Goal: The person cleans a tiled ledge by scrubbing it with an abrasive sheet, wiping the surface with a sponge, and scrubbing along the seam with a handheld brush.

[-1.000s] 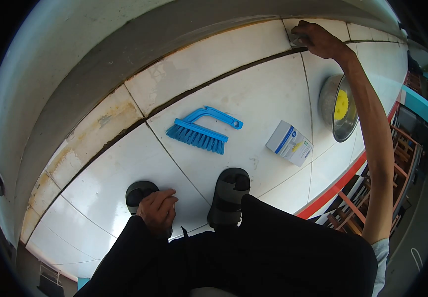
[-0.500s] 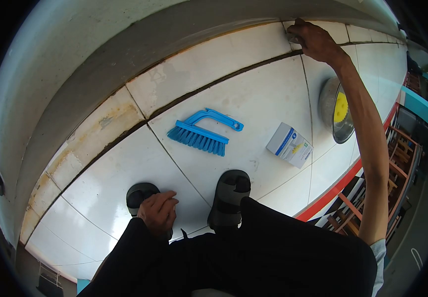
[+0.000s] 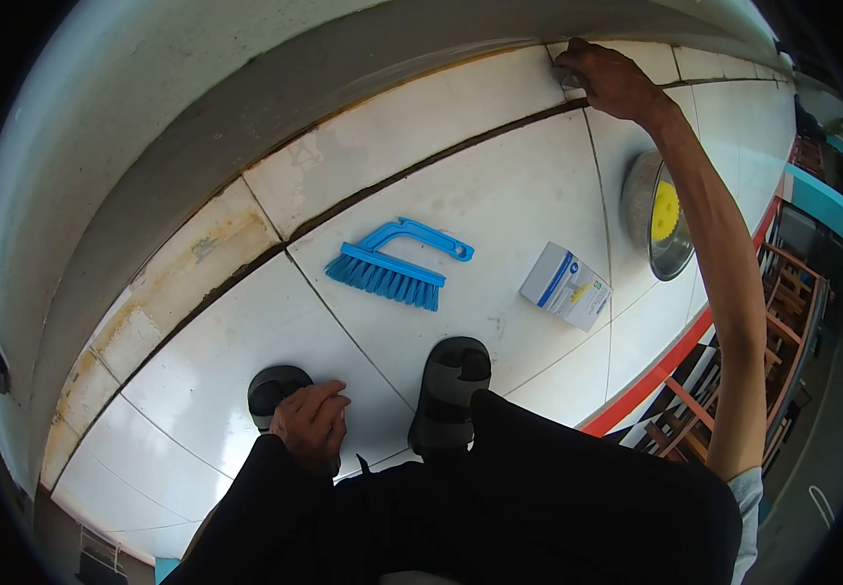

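My right hand (image 3: 618, 84) reaches to the upper right and presses against the white tile strip (image 3: 421, 107) at the wall's base. Its fingers are closed round a small greyish thing (image 3: 566, 77), mostly hidden, whose kind I cannot make out. My left hand (image 3: 311, 423) hangs over a dark sandal, its fingers loosely bent and holding nothing. Between the hands, a blue scrubbing brush (image 3: 392, 265) lies on the tiles, bristles toward me. Right of it lies a white and blue box (image 3: 567, 286). A metal bowl (image 3: 643, 205) with a yellow sponge (image 3: 666, 212) stands under my right forearm.
A grey curved wall (image 3: 207, 122) borders the tile strip, which has brown stains on the left. A dark joint (image 3: 343, 207) separates strip and floor. My sandalled feet (image 3: 452, 390) stand in front. At right is a red edge (image 3: 646, 378), with wooden furniture (image 3: 782, 322) beyond it.
My right hand has shifted slightly left along the tile strip, still closed on the greyish thing. The view has moved a little; the left hand, brush, box and bowl stay in place.
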Demonstrator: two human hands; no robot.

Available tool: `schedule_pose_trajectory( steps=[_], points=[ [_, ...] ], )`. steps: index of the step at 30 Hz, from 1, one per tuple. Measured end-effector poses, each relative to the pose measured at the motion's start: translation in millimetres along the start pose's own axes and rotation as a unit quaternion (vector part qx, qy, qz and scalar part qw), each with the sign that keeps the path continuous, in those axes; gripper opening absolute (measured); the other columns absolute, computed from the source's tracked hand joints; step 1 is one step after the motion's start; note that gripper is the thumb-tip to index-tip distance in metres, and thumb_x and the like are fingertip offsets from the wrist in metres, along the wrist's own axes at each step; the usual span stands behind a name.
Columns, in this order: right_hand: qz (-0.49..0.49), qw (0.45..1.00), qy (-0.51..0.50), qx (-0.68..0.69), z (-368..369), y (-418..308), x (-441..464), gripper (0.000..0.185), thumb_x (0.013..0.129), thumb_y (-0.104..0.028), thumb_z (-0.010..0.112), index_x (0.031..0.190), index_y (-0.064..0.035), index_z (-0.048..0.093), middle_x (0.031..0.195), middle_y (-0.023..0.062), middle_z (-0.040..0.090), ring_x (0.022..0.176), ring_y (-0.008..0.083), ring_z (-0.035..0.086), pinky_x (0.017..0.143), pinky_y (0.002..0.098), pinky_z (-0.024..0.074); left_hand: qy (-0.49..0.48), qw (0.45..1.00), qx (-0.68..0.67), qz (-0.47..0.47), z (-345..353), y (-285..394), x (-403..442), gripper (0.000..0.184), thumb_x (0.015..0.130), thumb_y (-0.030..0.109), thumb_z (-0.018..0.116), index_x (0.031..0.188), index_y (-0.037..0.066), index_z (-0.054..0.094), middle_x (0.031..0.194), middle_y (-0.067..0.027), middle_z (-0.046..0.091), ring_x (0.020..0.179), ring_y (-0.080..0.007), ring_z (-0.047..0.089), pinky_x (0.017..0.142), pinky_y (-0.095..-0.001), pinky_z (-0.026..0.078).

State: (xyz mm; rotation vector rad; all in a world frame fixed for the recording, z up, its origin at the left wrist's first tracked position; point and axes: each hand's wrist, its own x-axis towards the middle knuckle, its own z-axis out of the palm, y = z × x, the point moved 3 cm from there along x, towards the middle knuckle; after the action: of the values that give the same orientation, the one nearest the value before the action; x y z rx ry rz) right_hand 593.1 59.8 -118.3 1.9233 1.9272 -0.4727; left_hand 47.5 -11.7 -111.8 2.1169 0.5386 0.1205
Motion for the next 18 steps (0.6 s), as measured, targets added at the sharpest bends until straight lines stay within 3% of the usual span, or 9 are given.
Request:
schedule_pose_trajectory(
  steps=[3, 5, 6, 9, 10, 12, 13, 14, 18],
  points=[
    [-0.02, 0.998, 0.05, -0.009, -1.2, -5.3, -1.2, 0.035, 0.083, 0.007, 0.053, 0.116, -0.0003, 0.061, 0.107, 0.0158, 0.059, 0.104, 0.0351, 0.06, 0.092, 0.0447, 0.0484, 0.018, 1.0, 0.002, -0.022, -1.5, 3.2, 1.8, 0.019, 0.065, -0.001, 0.066, 0.083, 0.003, 0.064, 0.098, -0.0111, 0.067, 0.076, -0.0249, 0.066, 0.066, -0.0352, 0.052],
    [-0.009, 0.999, -0.051, 0.012, -1.6, -4.7, -2.1, 0.034, 0.083, 0.008, 0.052, 0.115, 0.0004, 0.06, 0.108, 0.0159, 0.059, 0.103, 0.0353, 0.06, 0.091, 0.0445, 0.0486, 0.012, 1.0, -0.004, -0.02, 0.3, 1.5, -1.1, 0.019, 0.065, -0.001, 0.066, 0.083, 0.003, 0.064, 0.098, -0.0112, 0.067, 0.076, -0.025, 0.066, 0.066, -0.0351, 0.052],
    [-0.006, 0.999, -0.05, 0.01, -3.6, -2.5, -2.7, 0.034, 0.083, 0.008, 0.052, 0.115, 0.0004, 0.06, 0.108, 0.0159, 0.059, 0.103, 0.0353, 0.06, 0.091, 0.0445, 0.0486, 0.01, 1.0, -0.012, -0.02, 1.8, -0.1, -0.6, 0.019, 0.065, -0.001, 0.066, 0.083, 0.003, 0.064, 0.098, -0.0112, 0.067, 0.076, -0.0251, 0.067, 0.066, -0.035, 0.052],
    [-0.027, 0.996, 0.08, -0.028, -1.5, -1.6, -0.9, 0.033, 0.082, 0.009, 0.051, 0.113, 0.0021, 0.06, 0.108, 0.0168, 0.059, 0.102, 0.036, 0.059, 0.092, 0.0459, 0.0482, -0.008, 1.0, -0.004, -0.007, -0.7, -0.2, -0.6, 0.02, 0.068, -0.003, 0.067, 0.087, 0.003, 0.063, 0.101, -0.0117, 0.064, 0.077, -0.025, 0.067, 0.067, -0.0357, 0.056],
    [-0.031, 0.996, 0.079, -0.028, -1.8, -3.4, -0.3, 0.033, 0.082, 0.009, 0.051, 0.113, 0.0021, 0.06, 0.108, 0.0168, 0.059, 0.102, 0.036, 0.059, 0.092, 0.0459, 0.0482, -0.007, 1.0, -0.004, -0.011, -1.2, 0.5, -0.5, 0.02, 0.068, -0.003, 0.067, 0.087, 0.003, 0.063, 0.101, -0.0117, 0.064, 0.077, -0.025, 0.067, 0.067, -0.0357, 0.056],
    [-0.021, 1.0, -0.005, -0.012, 2.5, -3.8, -5.0, 0.035, 0.08, 0.009, 0.052, 0.113, 0.0021, 0.06, 0.108, 0.017, 0.058, 0.102, 0.0354, 0.059, 0.091, 0.0454, 0.0485, -0.01, 1.0, -0.007, -0.011, -3.3, 1.9, 1.5, 0.02, 0.068, -0.003, 0.067, 0.087, 0.002, 0.063, 0.101, -0.0118, 0.064, 0.077, -0.0251, 0.066, 0.068, -0.0361, 0.056],
    [0.002, 0.999, -0.029, -0.013, 0.0, -5.0, -4.1, 0.047, 0.07, 0.011, 0.056, 0.115, 0.0012, 0.062, 0.112, 0.0167, 0.06, 0.105, 0.0334, 0.061, 0.094, 0.0426, 0.0495, -0.011, 1.0, -0.007, -0.008, -3.0, 1.8, 1.2, 0.02, 0.068, -0.003, 0.067, 0.087, 0.002, 0.063, 0.101, -0.0118, 0.064, 0.077, -0.0251, 0.066, 0.068, -0.0361, 0.056],
    [0.005, 0.999, -0.029, -0.015, -2.0, -3.2, -5.2, 0.047, 0.07, 0.011, 0.056, 0.115, 0.0012, 0.062, 0.112, 0.0167, 0.06, 0.105, 0.0334, 0.061, 0.094, 0.0426, 0.0495, -0.009, 1.0, -0.008, -0.009, -1.3, 1.4, 0.5, 0.02, 0.068, -0.003, 0.067, 0.087, 0.002, 0.063, 0.101, -0.0119, 0.064, 0.077, -0.0252, 0.066, 0.068, -0.0362, 0.056],
    [-0.038, 0.994, 0.093, -0.043, -1.6, -2.7, -1.9, 0.048, 0.071, 0.011, 0.056, 0.117, 0.0007, 0.062, 0.107, 0.0164, 0.059, 0.105, 0.0336, 0.06, 0.093, 0.0424, 0.0499, 0.009, 1.0, -0.008, -0.025, -1.2, 2.5, 0.9, 0.019, 0.066, -0.002, 0.067, 0.083, 0.003, 0.064, 0.099, -0.0114, 0.066, 0.075, -0.0246, 0.066, 0.065, -0.0354, 0.052]
  ],
)
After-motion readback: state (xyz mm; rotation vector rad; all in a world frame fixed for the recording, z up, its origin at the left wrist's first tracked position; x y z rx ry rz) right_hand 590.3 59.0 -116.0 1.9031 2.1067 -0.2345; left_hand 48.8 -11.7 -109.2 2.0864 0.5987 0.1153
